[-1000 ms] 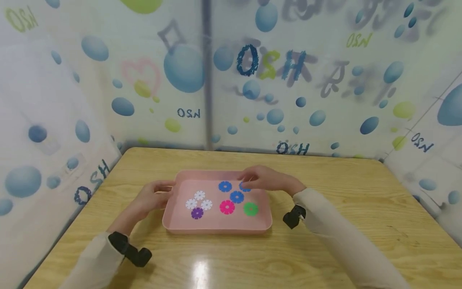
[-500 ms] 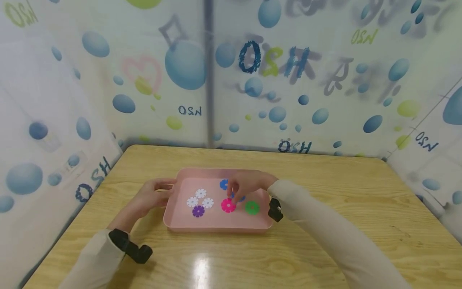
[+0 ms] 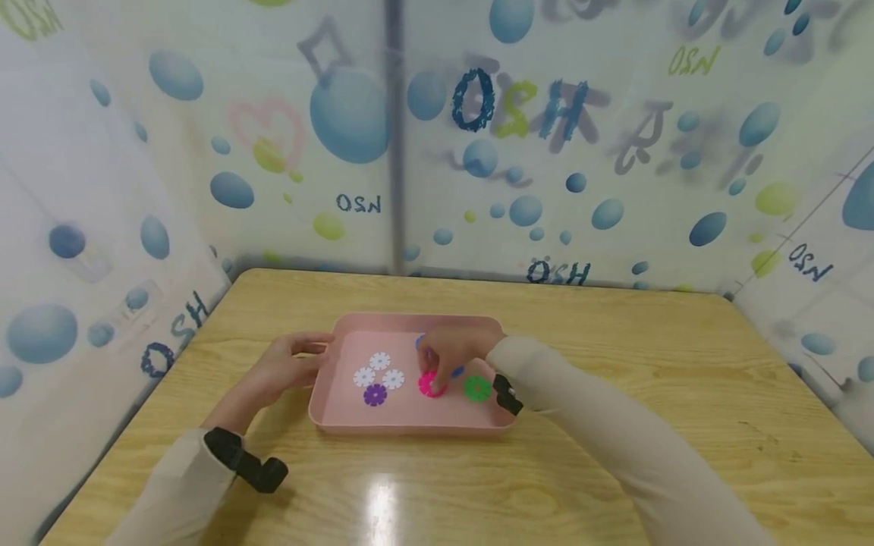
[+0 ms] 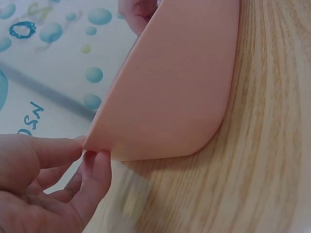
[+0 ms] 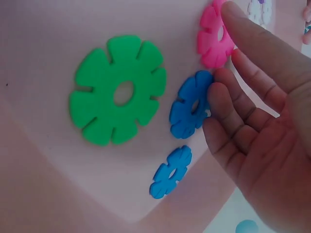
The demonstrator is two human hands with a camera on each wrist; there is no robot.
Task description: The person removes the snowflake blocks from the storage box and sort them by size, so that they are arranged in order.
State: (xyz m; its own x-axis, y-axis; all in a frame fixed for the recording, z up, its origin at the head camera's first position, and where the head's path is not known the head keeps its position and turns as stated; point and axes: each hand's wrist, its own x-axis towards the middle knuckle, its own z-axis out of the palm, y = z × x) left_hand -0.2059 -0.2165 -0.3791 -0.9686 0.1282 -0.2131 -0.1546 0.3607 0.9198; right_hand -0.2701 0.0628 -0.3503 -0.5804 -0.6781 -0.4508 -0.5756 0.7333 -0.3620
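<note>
Right grip [image 3: 454, 345] on tray's [image 3: 410, 430] pink disc [image 5: 209, 44]

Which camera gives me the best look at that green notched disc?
The right wrist view: the green notched disc is large, whole and uncovered, its notches and centre hole plain. The head view shows it only small; the left wrist view doesn't show it.

Head view: I lose most of the blue discs [image 3: 458, 371] under the right hand [image 3: 452, 349]; its fingers mask part of the pink disc [image 3: 427, 383], and I can't tell whether they grip it. Left wrist: tray [image 4: 170, 82] cut off at 12 o'clock, left hand [image 4: 53, 187] at 8. Right wrist: white discs [image 5: 254, 10] at 1 o'clock, clipped, soft.
</note>
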